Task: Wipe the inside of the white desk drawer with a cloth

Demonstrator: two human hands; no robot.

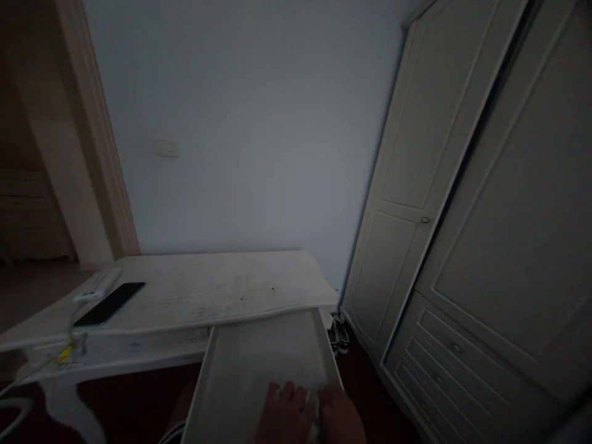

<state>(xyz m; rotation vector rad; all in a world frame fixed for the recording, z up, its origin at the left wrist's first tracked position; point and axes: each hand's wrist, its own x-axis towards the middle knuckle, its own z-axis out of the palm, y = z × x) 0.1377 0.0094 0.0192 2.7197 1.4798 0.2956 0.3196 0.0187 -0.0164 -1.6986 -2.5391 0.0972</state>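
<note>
A white drawer [259,357] is pulled far out of the white desk [203,283]; its bare bottom shows. Low in the frame, over the drawer's near part, my left hand [284,413] has its fingers bent and pressed together. Close beside it on the right, my right hand [340,416] is closed, near the drawer's right side. A small pale, crumpled-looking thing [314,410] shows between the two hands, touching both. Dim light and blur hide its kind and the fingertips' exact grip.
On the desk's left lie a dark phone [111,303] and a white power strip [102,283] with a cable. Right of the desk stand shoes [340,336] on dark red floor, beside a tall white wardrobe [402,216]. A doorway [99,135] opens at left.
</note>
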